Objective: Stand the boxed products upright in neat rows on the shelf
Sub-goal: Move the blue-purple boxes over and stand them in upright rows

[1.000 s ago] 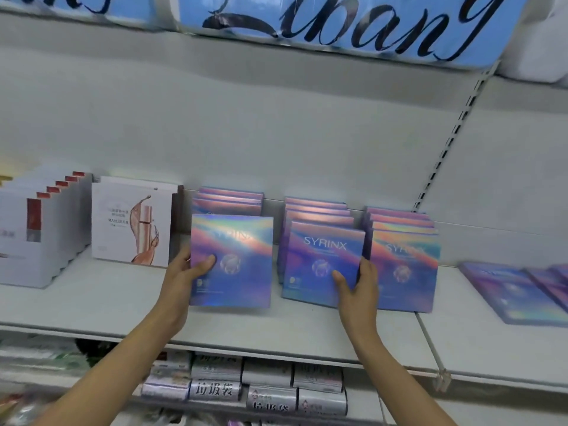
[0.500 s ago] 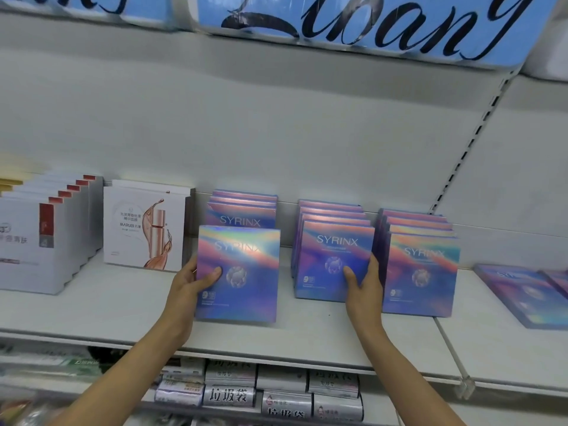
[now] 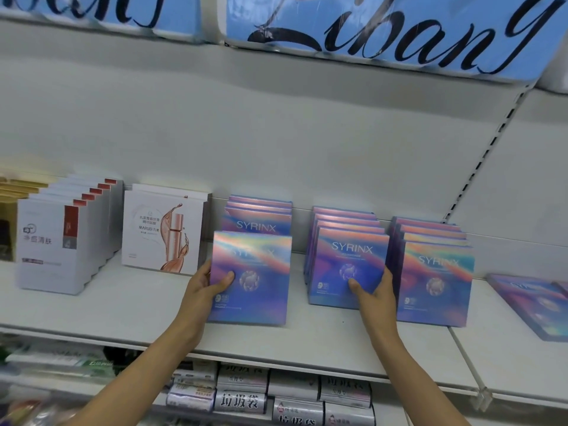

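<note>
Three rows of iridescent blue-purple SYRINX boxes stand upright on the white shelf (image 3: 307,339). My left hand (image 3: 206,287) grips the left edge of the front box of the left row (image 3: 255,290), thumb on its face; this box stands forward of the boxes behind it (image 3: 261,222). My right hand (image 3: 373,292) holds the lower right corner of the middle row's front box (image 3: 341,259), thumb on its face. The right row (image 3: 436,272) stands untouched beside it. More SYRINX boxes (image 3: 534,302) lie flat on the shelf section at far right.
White MARUBI boxes (image 3: 163,229) and a row of white boxes with red tabs (image 3: 52,241) stand to the left. Blue packages with black script (image 3: 384,29) hang over from the shelf above. Rolls labelled in Chinese (image 3: 242,401) fill the shelf below.
My right hand has shifted along the lower right edge of the middle front box, which now stands closer against its row. My left hand keeps its grip on the left front box.
</note>
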Demonstrator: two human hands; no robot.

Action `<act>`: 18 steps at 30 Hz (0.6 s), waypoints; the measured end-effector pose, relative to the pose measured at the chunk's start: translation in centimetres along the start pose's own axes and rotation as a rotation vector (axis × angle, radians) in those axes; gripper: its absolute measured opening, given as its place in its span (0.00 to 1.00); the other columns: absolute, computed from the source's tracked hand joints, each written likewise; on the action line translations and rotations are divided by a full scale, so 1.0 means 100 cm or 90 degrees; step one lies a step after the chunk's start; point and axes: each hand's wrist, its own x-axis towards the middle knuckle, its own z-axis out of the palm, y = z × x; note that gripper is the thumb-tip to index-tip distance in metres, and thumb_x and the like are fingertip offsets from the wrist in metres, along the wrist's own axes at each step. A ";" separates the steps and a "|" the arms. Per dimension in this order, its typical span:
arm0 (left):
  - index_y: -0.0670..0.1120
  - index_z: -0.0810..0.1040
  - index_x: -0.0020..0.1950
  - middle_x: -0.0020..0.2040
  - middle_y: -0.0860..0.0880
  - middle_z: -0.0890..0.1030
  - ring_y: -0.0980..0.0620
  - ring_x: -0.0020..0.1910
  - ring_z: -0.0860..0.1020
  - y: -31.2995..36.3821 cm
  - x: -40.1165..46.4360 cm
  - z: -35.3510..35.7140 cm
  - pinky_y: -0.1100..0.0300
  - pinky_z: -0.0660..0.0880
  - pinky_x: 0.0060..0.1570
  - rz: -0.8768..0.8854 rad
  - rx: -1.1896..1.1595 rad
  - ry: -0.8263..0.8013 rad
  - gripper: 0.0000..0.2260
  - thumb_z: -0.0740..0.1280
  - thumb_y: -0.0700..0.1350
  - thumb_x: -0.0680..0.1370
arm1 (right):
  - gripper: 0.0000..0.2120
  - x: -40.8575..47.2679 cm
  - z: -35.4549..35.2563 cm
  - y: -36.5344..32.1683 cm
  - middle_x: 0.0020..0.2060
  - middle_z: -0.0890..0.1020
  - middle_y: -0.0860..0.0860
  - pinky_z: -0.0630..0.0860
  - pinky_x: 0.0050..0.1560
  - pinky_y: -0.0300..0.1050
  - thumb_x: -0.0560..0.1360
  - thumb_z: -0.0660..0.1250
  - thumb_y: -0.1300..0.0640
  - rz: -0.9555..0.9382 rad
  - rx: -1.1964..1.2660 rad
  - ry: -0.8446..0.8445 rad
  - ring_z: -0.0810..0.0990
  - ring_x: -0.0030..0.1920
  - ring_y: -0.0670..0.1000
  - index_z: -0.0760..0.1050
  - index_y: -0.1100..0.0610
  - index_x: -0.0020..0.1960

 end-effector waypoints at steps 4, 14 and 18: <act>0.47 0.79 0.63 0.57 0.44 0.86 0.44 0.53 0.85 0.003 0.011 -0.003 0.54 0.84 0.49 0.020 0.012 -0.008 0.35 0.81 0.59 0.59 | 0.36 -0.003 0.001 -0.003 0.67 0.72 0.45 0.71 0.64 0.46 0.74 0.75 0.56 -0.021 -0.014 0.011 0.70 0.66 0.45 0.61 0.55 0.76; 0.53 0.71 0.67 0.60 0.53 0.77 0.56 0.60 0.76 -0.004 0.042 0.004 0.68 0.73 0.59 0.199 0.321 0.024 0.21 0.68 0.58 0.77 | 0.41 -0.006 0.001 -0.005 0.75 0.69 0.51 0.70 0.71 0.61 0.74 0.74 0.49 -0.018 -0.045 0.013 0.68 0.74 0.54 0.56 0.54 0.79; 0.44 0.63 0.76 0.67 0.48 0.68 0.57 0.65 0.67 -0.016 0.043 0.003 0.72 0.67 0.62 0.301 0.434 0.088 0.29 0.66 0.53 0.78 | 0.40 -0.006 0.003 -0.002 0.74 0.69 0.51 0.72 0.70 0.59 0.75 0.73 0.49 -0.024 -0.039 0.009 0.69 0.73 0.53 0.55 0.54 0.79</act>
